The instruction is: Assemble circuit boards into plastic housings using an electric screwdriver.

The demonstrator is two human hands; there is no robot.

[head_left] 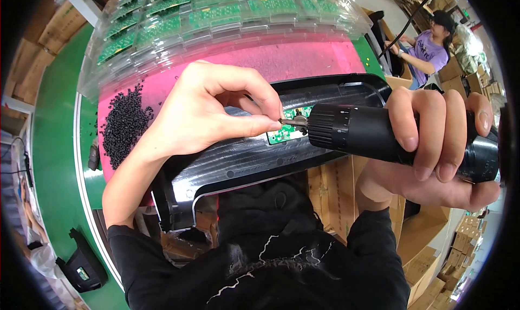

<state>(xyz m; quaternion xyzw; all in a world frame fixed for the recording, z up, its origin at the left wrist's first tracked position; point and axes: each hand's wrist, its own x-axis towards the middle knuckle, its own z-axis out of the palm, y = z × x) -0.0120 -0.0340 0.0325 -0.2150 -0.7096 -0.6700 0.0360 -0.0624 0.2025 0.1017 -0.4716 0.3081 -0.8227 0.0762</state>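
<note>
My right hand (pixel 433 136) is wrapped round a black electric screwdriver (pixel 374 134), held nearly level with its nose toward the left. A thin dark bit (pixel 295 122) sticks out of that nose. At its tip, the thumb and forefinger of my left hand (pixel 216 107) are pinched together. Whether they grip the bit's end or a tiny screw on it is too small to make out. Just below lies a green circuit board (pixel 279 136), partly covered by the screwdriver and fingers. It rests in a long, shiny black plastic housing (pixel 233 172), which slants across the table's near edge.
Black screws (pixel 123 128) lie heaped on the pink mat (pixel 319 55) at left. Stacked clear trays (pixel 216 25) of green boards stand behind. Another black housing (pixel 81 264) sits on the green surface at lower left. A person (pixel 428 50) works at far right, near cardboard boxes (pixel 422 231).
</note>
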